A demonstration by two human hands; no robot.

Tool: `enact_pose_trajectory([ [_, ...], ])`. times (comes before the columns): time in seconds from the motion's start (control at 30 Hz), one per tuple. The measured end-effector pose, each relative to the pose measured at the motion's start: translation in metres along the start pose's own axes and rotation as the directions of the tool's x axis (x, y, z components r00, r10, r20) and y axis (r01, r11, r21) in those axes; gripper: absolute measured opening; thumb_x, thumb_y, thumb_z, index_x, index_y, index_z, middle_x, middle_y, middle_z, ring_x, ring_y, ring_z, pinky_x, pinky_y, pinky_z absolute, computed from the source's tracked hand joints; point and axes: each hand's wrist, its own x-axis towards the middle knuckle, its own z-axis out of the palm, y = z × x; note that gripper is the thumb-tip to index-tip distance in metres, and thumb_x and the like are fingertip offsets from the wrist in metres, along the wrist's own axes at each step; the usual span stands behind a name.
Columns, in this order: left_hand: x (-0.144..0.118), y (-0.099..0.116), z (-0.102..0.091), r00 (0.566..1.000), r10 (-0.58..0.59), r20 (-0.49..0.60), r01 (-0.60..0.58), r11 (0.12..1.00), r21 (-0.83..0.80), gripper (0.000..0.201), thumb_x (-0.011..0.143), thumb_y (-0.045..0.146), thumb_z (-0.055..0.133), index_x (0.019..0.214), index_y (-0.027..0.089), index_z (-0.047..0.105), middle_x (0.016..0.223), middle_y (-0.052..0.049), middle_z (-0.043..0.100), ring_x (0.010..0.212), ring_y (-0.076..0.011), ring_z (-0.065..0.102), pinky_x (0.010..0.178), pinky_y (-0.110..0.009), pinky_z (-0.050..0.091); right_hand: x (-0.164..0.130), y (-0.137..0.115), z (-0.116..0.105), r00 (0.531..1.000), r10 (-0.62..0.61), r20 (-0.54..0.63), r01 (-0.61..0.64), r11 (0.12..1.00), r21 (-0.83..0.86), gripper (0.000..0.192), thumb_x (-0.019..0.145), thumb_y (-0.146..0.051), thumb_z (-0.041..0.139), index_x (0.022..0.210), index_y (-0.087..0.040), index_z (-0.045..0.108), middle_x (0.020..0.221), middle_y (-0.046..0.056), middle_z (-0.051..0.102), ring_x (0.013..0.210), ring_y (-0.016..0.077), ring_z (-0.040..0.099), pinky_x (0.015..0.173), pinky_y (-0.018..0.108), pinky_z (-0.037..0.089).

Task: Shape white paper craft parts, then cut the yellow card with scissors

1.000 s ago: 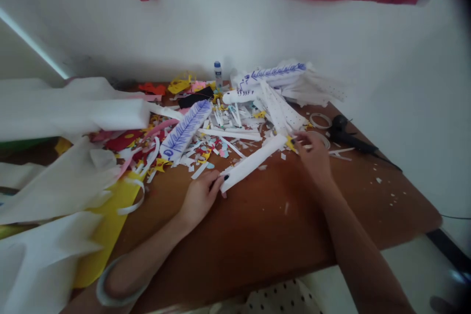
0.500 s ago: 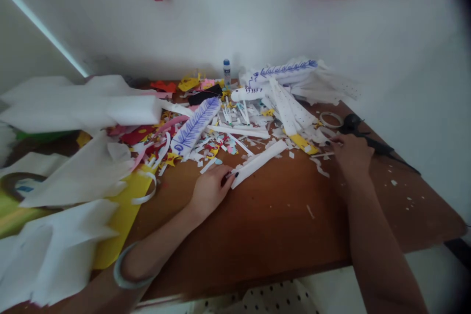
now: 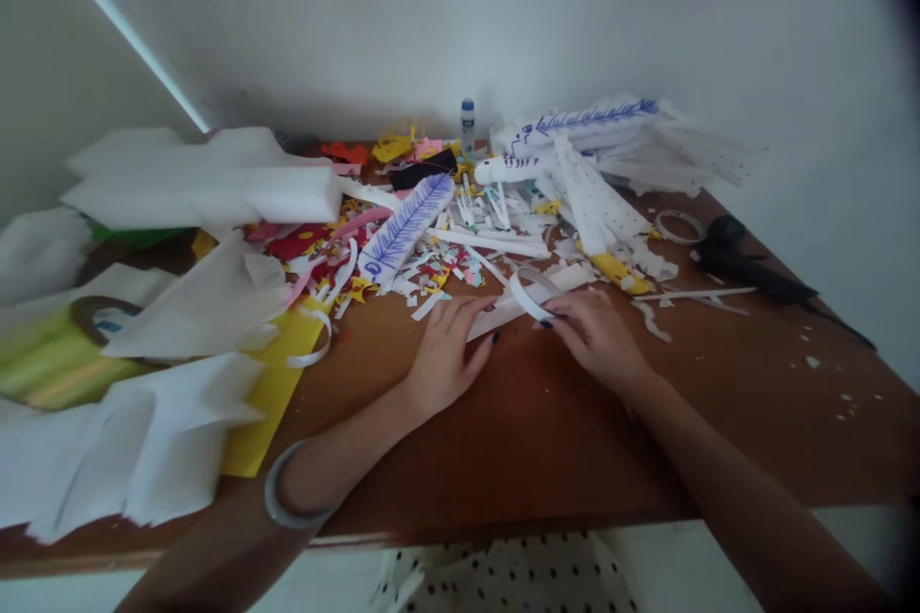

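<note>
1. Your right hand (image 3: 596, 335) pinches a tape ring (image 3: 533, 292) at its near edge, fingers closed on it; the ring stands tilted just past your fingertips, over the white strip (image 3: 536, 297).
2. Your left hand (image 3: 449, 350) lies flat and spread on the table (image 3: 546, 441), fingertips on the near end of the strip, gripping nothing. Keep that press firm so the strip can't skid.
3. Judgement: you're lining the tape up with the strip. Keep the ring low and close to the strip, and find the loose tape end before you pull; I can't see it here.
4. Scraps (image 3: 431, 273) crowd the far side of both hands. Work on the bare wood nearer you so nothing sticks to the tape.
5. Risk: the strip is light and may lift with the tape. Slide your left fingertips closer to the right hand.
6. A second tape ring (image 3: 679, 226) and a black tool (image 3: 754, 273) lie well off to the right of your right hand.
</note>
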Motion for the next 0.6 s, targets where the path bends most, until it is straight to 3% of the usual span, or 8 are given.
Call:
enact_pose_trajectory([
  [0.17,-0.0039,0.0051,0.0029,0.999,-0.045,-0.008,0.043,0.988,-0.145,0.043,0.088,0.019,0.054,0.13,0.023,0.044,0.122,-0.009,0.054,0.112,-0.0224,0.047,0.098,-0.039,0.038,-0.0024,-0.0034,0.0061,0.993,-0.099,0.063,0.097,0.995,0.036,0.014,0.091,-0.027,0.05,0.093,-0.02,0.062,0.089,0.006,0.072,0.088,0.0217,0.063,0.084,0.036,0.041],
  [0.4,-0.0042,0.0024,0.0055,0.993,-0.11,0.047,0.119,0.941,-0.318,0.042,0.083,0.014,0.056,0.123,0.024,0.05,0.116,-0.008,0.054,0.102,-0.0197,0.05,0.085,-0.033,0.044,-0.0002,0.0013,0.0102,0.989,-0.109,0.102,0.114,0.993,-0.036,0.015,0.091,-0.028,0.051,0.094,-0.021,0.064,0.09,0.006,0.071,0.086,0.0208,0.062,0.083,0.036,0.041],
  [0.6,-0.0027,0.003,0.0054,0.99,-0.129,0.058,0.142,0.908,-0.394,0.024,0.084,0.017,0.056,0.108,0.022,0.053,0.109,-0.006,0.055,0.101,-0.0182,0.052,0.084,-0.03,0.042,0.0007,0.0004,0.0064,0.987,-0.132,0.094,0.139,0.988,-0.069,0.016,0.092,-0.028,0.051,0.094,-0.021,0.065,0.09,0.005,0.072,0.084,0.0196,0.063,0.083,0.034,0.04],
])
